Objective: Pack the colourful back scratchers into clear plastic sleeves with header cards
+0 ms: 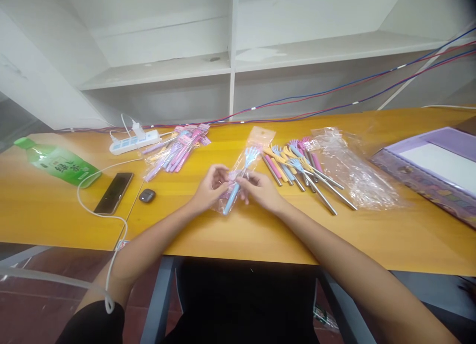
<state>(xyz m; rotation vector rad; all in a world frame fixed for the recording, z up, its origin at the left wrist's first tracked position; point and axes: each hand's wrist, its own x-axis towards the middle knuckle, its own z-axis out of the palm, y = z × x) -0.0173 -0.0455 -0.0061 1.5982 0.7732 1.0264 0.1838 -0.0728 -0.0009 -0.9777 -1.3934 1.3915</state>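
Between my two hands is a back scratcher point(232, 198) with a light-blue claw head and blue handle, lying inside a clear plastic bag point(261, 135). My left hand point(212, 186) is closed on the bag's left side, thumb toward the middle. From the right, my right hand point(261, 189) pinches the bag around the scratcher's shaft. Just right of my right hand lies a pile of loose back scratchers point(293, 168) in blue, yellow and pink with metal shafts. Bagged back scratchers point(180, 148) are heaped to the back left.
Clear plastic bags point(353, 170) lie right of the loose pile, beside a purple box point(442, 160). On the left are a green bottle point(61, 163), a phone point(114, 193), a small black device point(147, 196) and a power strip point(134, 142). A white cable point(80, 190) loops past my left arm.
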